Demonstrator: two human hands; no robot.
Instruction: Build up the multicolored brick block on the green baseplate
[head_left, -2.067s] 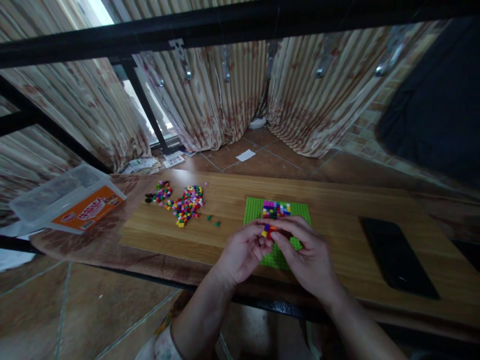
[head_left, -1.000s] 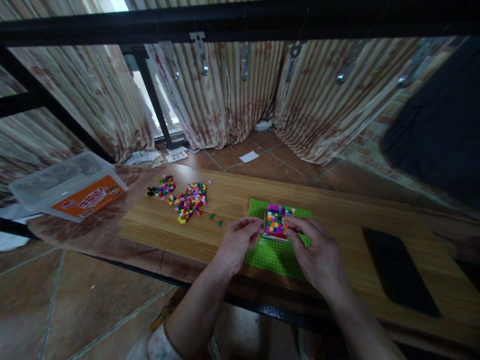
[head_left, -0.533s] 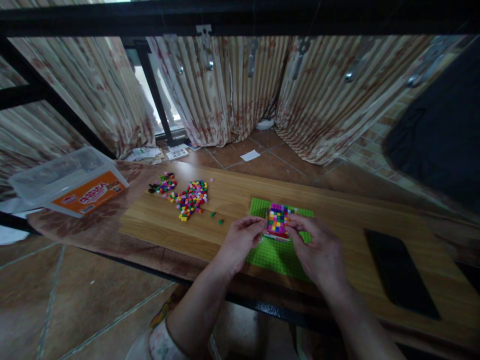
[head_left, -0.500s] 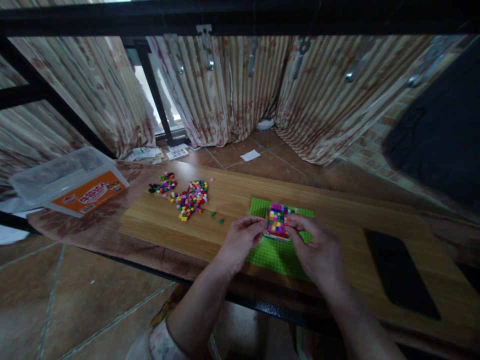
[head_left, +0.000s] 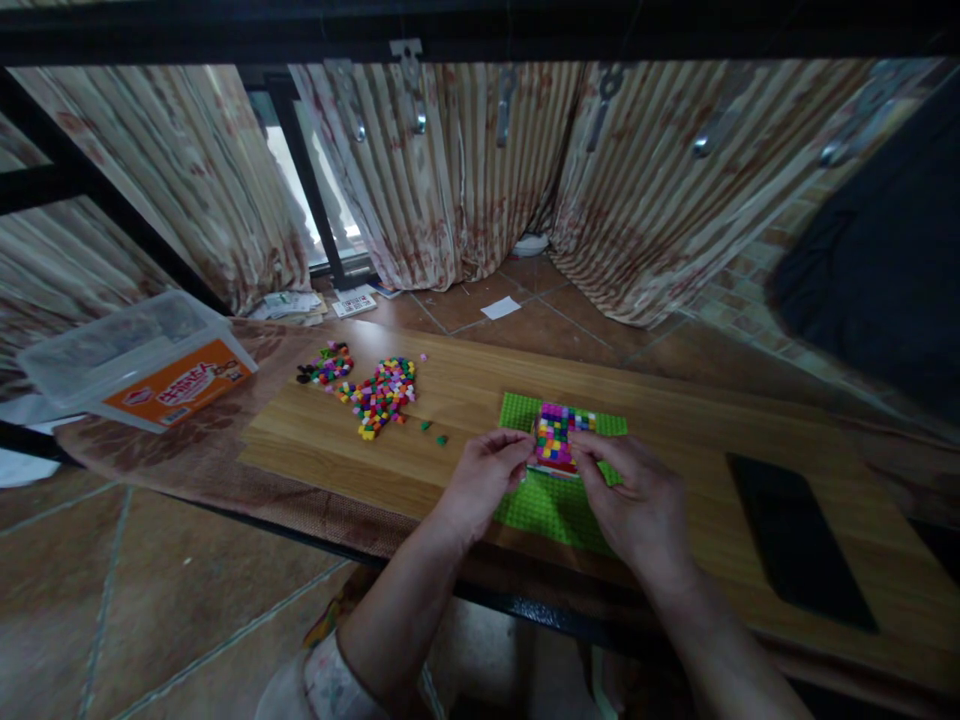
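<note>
A green studded baseplate [head_left: 551,500] lies on the wooden tabletop [head_left: 450,410] in front of me. On its far part stands a block of small multicoloured bricks [head_left: 556,435]. My left hand [head_left: 487,480] pinches the block's left edge with curled fingers. On the block's right side my right hand [head_left: 637,505] has its fingertips closed against the near right corner. Both hands rest over the near half of the baseplate.
A pile of loose coloured bricks [head_left: 375,392] lies to the left, with two green ones [head_left: 433,433] apart from it. A clear plastic tub with an orange label [head_left: 135,362] stands at the table's left end. A black phone [head_left: 795,540] lies on the right.
Two seconds ago both hands held a small cluster of bricks above the plate's near part. They have since moved forward onto the brick block and have stayed there with little movement.
</note>
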